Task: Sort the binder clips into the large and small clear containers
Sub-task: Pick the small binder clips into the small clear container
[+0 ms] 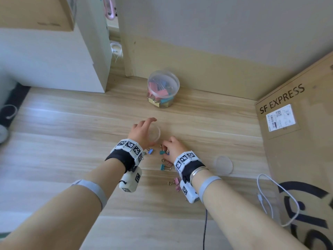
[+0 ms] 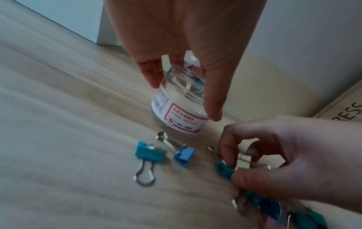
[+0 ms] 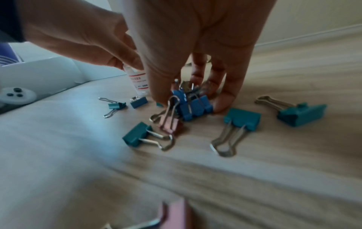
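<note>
Right hand (image 3: 195, 65) was down on the desk (image 1: 72, 141), thumb and fingers pinched on a bunch of blue clips (image 3: 192, 106) near the middle of the loose scatter. Left hand (image 1: 142, 131) gripped the small clear container (image 2: 179, 106) from above, fingers curled around its rim, container upright on the desk. Key relation: the small container's open mouth sat just up-left of the right hand, near; short lift and carry, I'd guess. Large clear container (image 1: 163, 89) stood well apart at the back, already holding clips. Teal clips (image 3: 242, 117) lay beside the right hand, handles toward the wrist. Both wrists low, palms down.
</note>
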`<state>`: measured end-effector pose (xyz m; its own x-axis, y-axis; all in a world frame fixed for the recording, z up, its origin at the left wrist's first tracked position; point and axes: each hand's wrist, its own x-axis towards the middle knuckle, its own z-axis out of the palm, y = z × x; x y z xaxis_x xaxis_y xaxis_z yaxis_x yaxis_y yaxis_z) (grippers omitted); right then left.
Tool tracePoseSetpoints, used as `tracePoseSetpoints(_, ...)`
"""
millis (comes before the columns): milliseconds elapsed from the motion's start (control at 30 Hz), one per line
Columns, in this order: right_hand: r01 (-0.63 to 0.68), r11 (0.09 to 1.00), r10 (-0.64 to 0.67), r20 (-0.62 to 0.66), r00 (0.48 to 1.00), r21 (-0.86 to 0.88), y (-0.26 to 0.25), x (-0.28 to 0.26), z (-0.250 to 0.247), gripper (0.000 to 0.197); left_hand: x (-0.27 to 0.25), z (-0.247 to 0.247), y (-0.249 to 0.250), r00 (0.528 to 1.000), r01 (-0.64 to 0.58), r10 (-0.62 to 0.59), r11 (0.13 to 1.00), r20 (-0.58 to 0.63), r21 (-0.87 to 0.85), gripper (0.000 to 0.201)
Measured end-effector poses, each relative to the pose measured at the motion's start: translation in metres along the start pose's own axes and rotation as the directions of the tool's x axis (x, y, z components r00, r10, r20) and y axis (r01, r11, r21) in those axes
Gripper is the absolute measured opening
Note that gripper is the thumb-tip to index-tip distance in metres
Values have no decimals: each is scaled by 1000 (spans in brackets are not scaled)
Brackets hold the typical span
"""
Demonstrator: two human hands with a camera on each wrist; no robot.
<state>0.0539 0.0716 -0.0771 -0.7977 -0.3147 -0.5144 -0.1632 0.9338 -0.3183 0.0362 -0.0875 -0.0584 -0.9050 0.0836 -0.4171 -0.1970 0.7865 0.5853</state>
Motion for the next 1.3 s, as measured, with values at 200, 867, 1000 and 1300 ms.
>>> tracePoseSetpoints(200, -45, 990, 59, -108, 992, 133, 8, -4, 0, 15, -3, 1, -12, 999, -49, 49, 995, 4, -83, 90)
tracePoseSetpoints(867, 74, 832, 125, -315, 941, 550, -43, 1, -30, 35, -9, -19, -46, 999, -54, 54, 992, -3, -111, 86)
tracePoseSetpoints(1000, -102, 891, 222, -229, 948, 442, -33, 11, -21, 37, -10, -21, -53, 999, -46, 46, 991, 3, -125, 86)
tracePoseSetpoints(1300, 164, 978, -148, 122, 981, -132, -55, -1, 12, 56, -8, -25, -65, 999, -37, 34, 986, -20, -163, 86)
